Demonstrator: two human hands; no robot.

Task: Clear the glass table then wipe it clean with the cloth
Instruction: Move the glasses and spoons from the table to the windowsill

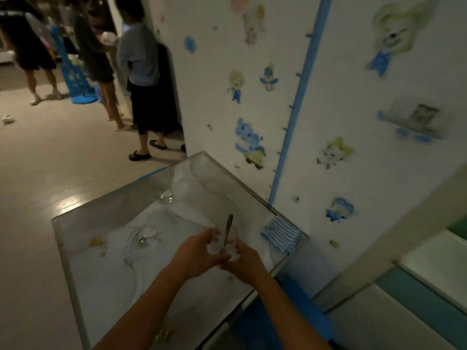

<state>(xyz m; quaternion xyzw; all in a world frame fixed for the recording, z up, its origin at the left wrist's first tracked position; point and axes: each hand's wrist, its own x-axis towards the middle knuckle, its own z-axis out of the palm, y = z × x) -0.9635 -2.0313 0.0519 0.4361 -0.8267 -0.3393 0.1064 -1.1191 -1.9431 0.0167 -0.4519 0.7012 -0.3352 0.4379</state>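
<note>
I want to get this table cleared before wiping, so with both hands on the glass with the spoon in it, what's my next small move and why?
Probably lift the glass off the glass table and carry it away. Both the left hand and right hand already grip it, with the spoon standing inside. Other clear glassware and crumbs remain, and the striped cloth lies untouched at the edge.

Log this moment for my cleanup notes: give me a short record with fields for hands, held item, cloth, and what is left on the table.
hands: left hand and right hand both grip one glass
held item: clear glass cup with a metal spoon standing in it
cloth: blue-striped cloth lies folded at the glass table's edge by the wall, untouched
left on table: clear glass bowl, a smaller glass piece, yellowish crumbs
wiping: not begun
</note>
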